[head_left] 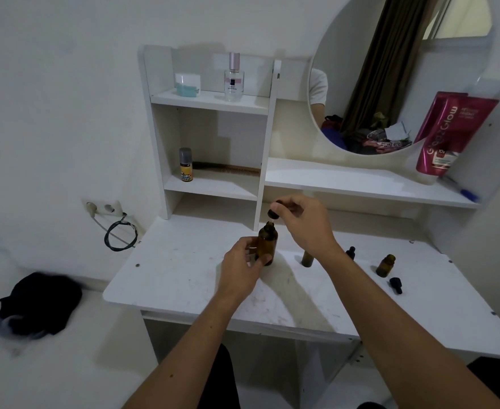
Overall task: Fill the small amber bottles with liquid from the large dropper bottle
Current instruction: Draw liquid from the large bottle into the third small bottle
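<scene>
Large bottle: the large amber bottle (pixel 268 245) stands upright on the white desk (pixel 183 278), just in front of the shelf unit (pixel 210 137).
Left hand: the left hand (pixel 242 267) curls thumb and fingers round the large amber bottle's lower body, gripping it.
Right hand: the right hand (pixel 304 222) hovers above the large amber bottle, fingertips pinching the black dropper cap (pixel 273 212); the dropper's tip sits at the bottle's neck.
Small bottles: 1 open small amber bottle (pixel 385 265) stands well right of the large amber bottle; a slim open amber vial (pixel 307 259) stands between them, partly behind the right forearm; a capped small dark bottle (pixel 351 252) is right of the vial.
Loose cap: a black dropper cap lying flat (pixel 396 285) is just in front of the open small amber bottle.
</scene>
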`<state>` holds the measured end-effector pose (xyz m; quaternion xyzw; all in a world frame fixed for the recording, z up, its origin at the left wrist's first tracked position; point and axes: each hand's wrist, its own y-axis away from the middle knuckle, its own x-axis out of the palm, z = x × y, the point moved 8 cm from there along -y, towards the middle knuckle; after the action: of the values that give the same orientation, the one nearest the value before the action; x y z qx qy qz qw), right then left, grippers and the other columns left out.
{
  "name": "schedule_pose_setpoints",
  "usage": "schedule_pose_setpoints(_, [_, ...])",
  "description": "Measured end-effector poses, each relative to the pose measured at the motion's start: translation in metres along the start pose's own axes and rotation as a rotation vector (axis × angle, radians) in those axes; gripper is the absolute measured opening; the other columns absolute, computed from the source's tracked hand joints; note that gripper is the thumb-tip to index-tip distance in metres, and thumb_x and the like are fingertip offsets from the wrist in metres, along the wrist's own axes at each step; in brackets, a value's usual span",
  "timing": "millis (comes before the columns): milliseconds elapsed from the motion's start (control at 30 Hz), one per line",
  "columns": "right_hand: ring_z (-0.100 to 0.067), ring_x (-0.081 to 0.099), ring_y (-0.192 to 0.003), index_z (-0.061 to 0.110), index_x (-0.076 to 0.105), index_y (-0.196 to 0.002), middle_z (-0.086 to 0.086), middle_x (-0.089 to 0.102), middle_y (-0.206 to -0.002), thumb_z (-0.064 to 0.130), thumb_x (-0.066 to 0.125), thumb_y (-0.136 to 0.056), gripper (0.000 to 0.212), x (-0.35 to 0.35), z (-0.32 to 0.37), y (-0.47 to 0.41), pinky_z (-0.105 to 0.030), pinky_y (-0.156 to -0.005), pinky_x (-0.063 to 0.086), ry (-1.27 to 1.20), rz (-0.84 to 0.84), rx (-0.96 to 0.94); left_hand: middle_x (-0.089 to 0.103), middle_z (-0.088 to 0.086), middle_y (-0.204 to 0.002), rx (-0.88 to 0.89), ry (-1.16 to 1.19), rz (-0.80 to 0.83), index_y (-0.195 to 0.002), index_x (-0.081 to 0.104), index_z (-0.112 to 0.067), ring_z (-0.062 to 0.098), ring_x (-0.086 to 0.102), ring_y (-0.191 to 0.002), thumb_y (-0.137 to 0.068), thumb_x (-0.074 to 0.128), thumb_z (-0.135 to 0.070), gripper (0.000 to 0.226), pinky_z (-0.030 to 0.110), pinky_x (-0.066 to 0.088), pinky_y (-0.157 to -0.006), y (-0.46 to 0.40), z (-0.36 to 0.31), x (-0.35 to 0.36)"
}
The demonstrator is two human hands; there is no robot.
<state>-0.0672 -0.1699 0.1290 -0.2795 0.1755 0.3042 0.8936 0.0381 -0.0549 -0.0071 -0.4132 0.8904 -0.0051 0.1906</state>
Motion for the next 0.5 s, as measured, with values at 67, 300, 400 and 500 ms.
schedule_pose_setpoints(67, [0.017, 0.065, -0.084, 0.018, 0.078, -0.105, 0.02, 0.071, -0.09, 0.021, 0.073, -0.097, 0.009, -0.01, 0.008, -0.001, 0.0, -0.075, 0.046, -0.017, -0.03, -0.032, 0.067, -0.008, -0.13, 0.005, -0.037, -0.019, -0.132, 0.057, -0.026, 0.015, 0.066, -0.115, -0.09, 0.078, -0.031, 0.047, 0.036, 0.056, -0.102, 0.001, -0.001, 0.001])
schedule_pose_setpoints(300, [-0.005, 0.073, -0.095, 0.015, 0.079, -0.108, 0.006, 0.078, -0.098, 0.022, 0.073, -0.097, 0.014, -0.054, 0.029, 0.002, -0.014, -0.089, 0.055, -0.157, -0.175, -0.104, 0.054, -0.005, -0.142, -0.001, -0.096, -0.074, -0.145, 0.042, -0.025, 0.014, 0.06, -0.118, -0.087, 0.081, -0.035, 0.071, 0.026, 0.052, -0.097, 0.012, -0.003, 0.003])
schedule_pose_setpoints(400, [-0.006, 0.074, -0.096, 0.012, 0.078, -0.11, 0.005, 0.079, -0.099, 0.021, 0.072, -0.098, 0.016, -0.074, 0.024, 0.01, -0.015, -0.089, 0.055, -0.19, -0.206, -0.102, 0.056, -0.004, -0.136, -0.068, 0.009, -0.174, -0.143, 0.043, -0.025, 0.011, 0.059, -0.109, -0.087, 0.082, -0.032, 0.069, 0.01, 0.048, -0.083, 0.027, -0.004, 0.001])
schedule_pose_setpoints(500, [-0.005, 0.074, -0.096, 0.011, 0.078, -0.11, 0.003, 0.079, -0.1, 0.02, 0.072, -0.098, 0.016, -0.098, 0.011, 0.024, -0.014, -0.089, 0.054, -0.186, -0.238, -0.082, 0.059, -0.008, -0.125, -0.049, 0.077, -0.172, -0.136, 0.047, -0.024, 0.008, 0.061, -0.1, -0.088, 0.081, -0.028, 0.06, 0.005, 0.048, -0.071, 0.046, -0.014, 0.019])
